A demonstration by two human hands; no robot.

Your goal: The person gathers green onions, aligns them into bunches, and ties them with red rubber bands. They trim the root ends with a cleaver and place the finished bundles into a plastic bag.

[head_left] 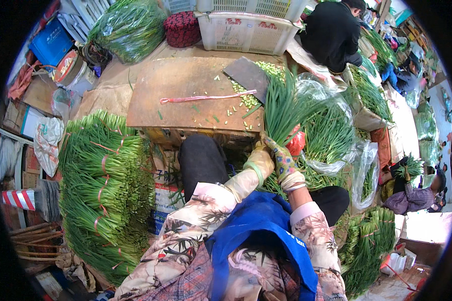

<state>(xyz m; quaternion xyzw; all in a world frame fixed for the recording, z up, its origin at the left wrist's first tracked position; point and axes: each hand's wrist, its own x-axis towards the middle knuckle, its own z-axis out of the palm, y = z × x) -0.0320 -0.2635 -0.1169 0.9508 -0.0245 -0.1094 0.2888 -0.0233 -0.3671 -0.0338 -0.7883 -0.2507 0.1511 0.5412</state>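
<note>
My left hand (pixel 259 161), in a pale glove, and my right hand (pixel 281 156), in a flowered glove, are together just off the right front corner of a wooden board (pixel 173 82). Both close around the lower end of a bunch of green garlic chives (pixel 282 101), its leaves fanning up and to the right. The bunch's lower end is hidden by the gloves. Across the board lies a pink tie strip (pixel 207 98). A dark rectangular plate (pixel 248 77) rests at the board's right side, among cut pale stem ends (pixel 248 101).
Tied chive bundles (pixel 105 180) are stacked at my left, others (pixel 373 240) at lower right. Loose chives (pixel 327 131) lie in clear plastic at my right. White crates (pixel 248 34) and a bagged heap of greens (pixel 130 34) stand beyond the board. A person in black (pixel 329 35) sits at upper right.
</note>
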